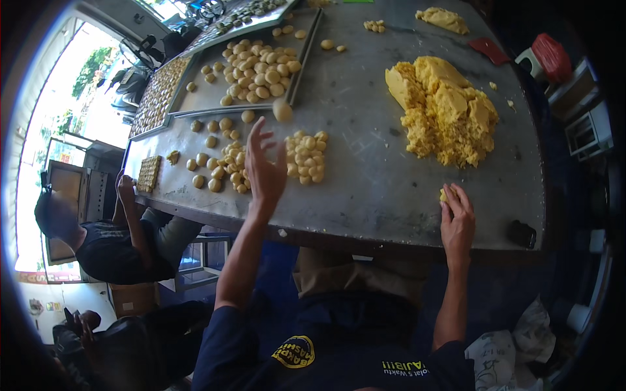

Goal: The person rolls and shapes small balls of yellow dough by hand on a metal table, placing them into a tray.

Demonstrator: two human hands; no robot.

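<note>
My left hand [266, 171] is raised over the near edge of the table, its fingers apart and nothing in them. A blurred pale dough ball [282, 110] appears just beyond its fingertips, apart from them. Beside that hand lie a cluster of small pale dough pieces [305, 156] and, to the left, several round filled balls [214, 185]. My right hand [458, 218] rests at the table's near edge, fingers curled on a small lump of yellow filling [443, 195]. Beyond it sits a big crumbly mound of yellow filling [443, 114].
A metal tray [305, 58] heaped with dough balls [261, 68] lies at the far left, beside another full tray [160, 91]. A co-worker [124, 241] sits at the table's left end near a block of small pieces [149, 174]. A black object [521, 234] lies at the right corner.
</note>
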